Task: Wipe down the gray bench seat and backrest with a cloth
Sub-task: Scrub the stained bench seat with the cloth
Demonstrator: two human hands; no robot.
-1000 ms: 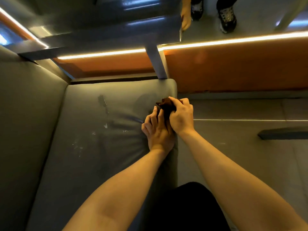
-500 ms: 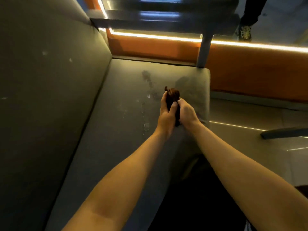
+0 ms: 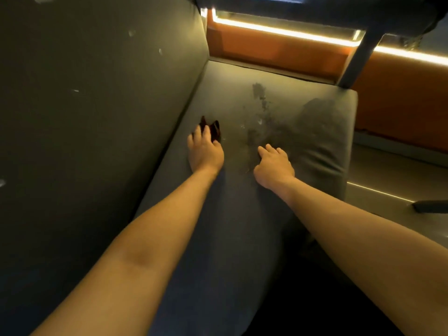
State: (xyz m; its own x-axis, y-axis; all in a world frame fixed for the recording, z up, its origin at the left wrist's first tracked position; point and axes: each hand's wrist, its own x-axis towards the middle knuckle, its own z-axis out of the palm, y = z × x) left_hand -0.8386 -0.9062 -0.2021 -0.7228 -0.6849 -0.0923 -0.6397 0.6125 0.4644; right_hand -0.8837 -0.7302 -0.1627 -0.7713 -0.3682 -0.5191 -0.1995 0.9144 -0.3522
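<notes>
The gray bench seat (image 3: 242, 214) runs up the middle of the head view, with the gray backrest (image 3: 97, 117) rising on its left. Dark damp marks (image 3: 261, 112) and a dark patch spot the seat's far end. My left hand (image 3: 204, 152) grips a dark brown cloth (image 3: 213, 130) on the seat, close to the crease with the backrest; only two tips of the cloth show past my fingers. My right hand (image 3: 274, 166) rests on the seat to the right, fingers loosely curled, holding nothing.
Small pale specks dot the backrest. A gray table leg (image 3: 358, 59) stands at the seat's far right corner under a dark tabletop. Behind it runs an orange wall panel (image 3: 291, 54) with a lit strip. Gray floor (image 3: 388, 185) lies to the right.
Both hands held the cloth together near the seat's right edge. Now my left hand alone has carried it left toward the backrest, and my right hand has let go and rests apart.
</notes>
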